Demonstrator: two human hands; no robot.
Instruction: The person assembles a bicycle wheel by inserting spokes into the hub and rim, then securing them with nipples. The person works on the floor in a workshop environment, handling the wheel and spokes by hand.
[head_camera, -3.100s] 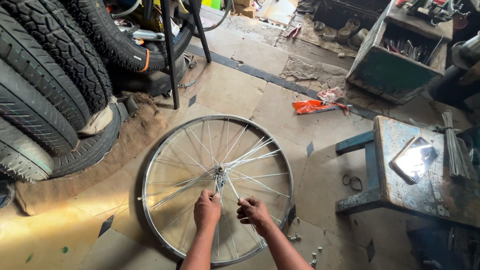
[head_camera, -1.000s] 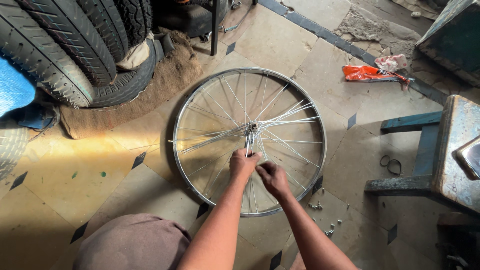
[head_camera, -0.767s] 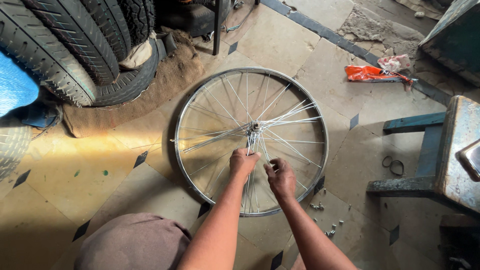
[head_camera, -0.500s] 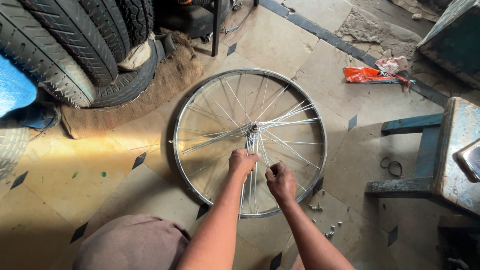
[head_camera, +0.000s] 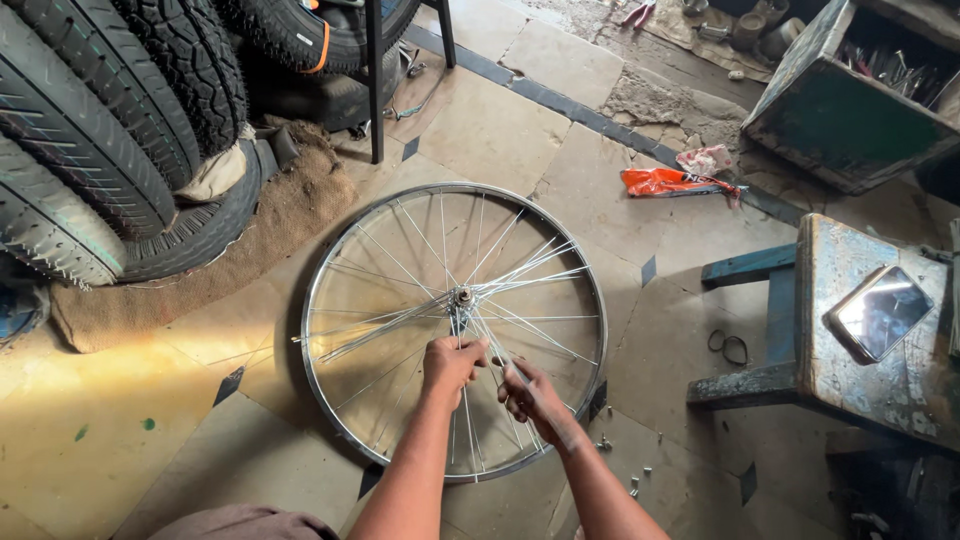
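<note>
You are sitting over a floor of tan stone slabs (head_camera: 500, 130), with warm light pooling at your left. Black tyres (head_camera: 90, 130) are leaning in a stack over burlap matting (head_camera: 270, 240). A worn blue stool (head_camera: 850, 330) is standing at your right, a green metal toolbox (head_camera: 850, 110) lying beyond it.
</note>
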